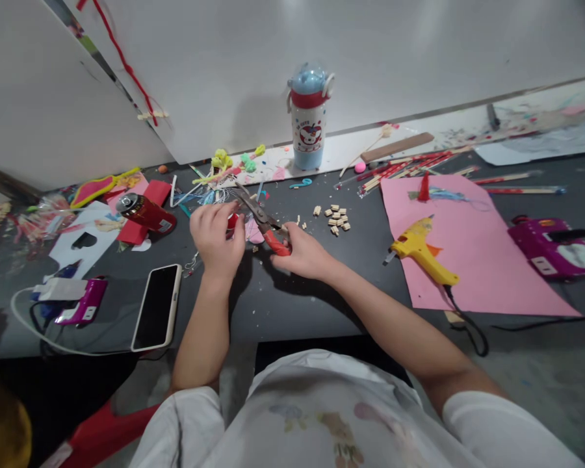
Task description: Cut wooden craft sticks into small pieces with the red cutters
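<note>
My right hand (305, 250) is closed around the red-handled pliers (274, 240). Their metal jaws point up and left, away from my body, above the dark table. Close by on the left, my left hand (215, 239) has its fingers curled around a small red object (233, 223), mostly hidden by the fingers. Between the hands a pink round piece (253, 231) lies on the table under the pliers. Several short pale wooden pieces (338, 218) sit in a small cluster to the right of the pliers.
A yellow glue gun (422, 250) rests on pink paper (487, 273) at right, its cord trailing over the edge. A phone (156, 307), a tipped drink can (146, 213) and a purple power adapter (82, 302) lie left. A bottle (309, 120) stands behind.
</note>
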Tool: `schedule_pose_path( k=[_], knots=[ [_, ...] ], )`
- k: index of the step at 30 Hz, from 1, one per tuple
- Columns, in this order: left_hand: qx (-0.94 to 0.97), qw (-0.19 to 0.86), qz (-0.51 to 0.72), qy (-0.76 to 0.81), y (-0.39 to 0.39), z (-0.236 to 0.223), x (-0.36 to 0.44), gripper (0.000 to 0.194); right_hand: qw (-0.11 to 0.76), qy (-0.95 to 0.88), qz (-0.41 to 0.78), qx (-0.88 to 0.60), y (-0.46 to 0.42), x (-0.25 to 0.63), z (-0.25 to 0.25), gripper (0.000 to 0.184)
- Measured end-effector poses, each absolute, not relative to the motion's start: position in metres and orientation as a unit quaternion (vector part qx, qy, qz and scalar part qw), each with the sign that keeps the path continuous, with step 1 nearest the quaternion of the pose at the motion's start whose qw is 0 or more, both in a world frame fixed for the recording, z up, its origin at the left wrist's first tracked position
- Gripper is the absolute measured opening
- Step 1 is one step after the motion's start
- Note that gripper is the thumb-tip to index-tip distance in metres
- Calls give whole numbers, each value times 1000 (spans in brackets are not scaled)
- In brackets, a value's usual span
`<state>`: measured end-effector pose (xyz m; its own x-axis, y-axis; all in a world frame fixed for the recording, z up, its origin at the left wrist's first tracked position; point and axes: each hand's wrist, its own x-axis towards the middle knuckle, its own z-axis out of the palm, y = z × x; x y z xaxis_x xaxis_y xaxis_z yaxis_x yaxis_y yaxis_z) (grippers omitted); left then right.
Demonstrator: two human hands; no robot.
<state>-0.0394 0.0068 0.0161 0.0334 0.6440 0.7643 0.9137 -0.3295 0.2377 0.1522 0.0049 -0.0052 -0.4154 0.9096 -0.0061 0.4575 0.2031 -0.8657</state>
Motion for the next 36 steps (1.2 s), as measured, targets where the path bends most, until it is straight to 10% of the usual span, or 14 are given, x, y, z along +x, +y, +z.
schedule_pose_path(
  k=[36],
  knots=[
    [-752,158,-402,-498,12,20,-59,14,249,-773,400,-424,2,155,-2,41]
  ],
)
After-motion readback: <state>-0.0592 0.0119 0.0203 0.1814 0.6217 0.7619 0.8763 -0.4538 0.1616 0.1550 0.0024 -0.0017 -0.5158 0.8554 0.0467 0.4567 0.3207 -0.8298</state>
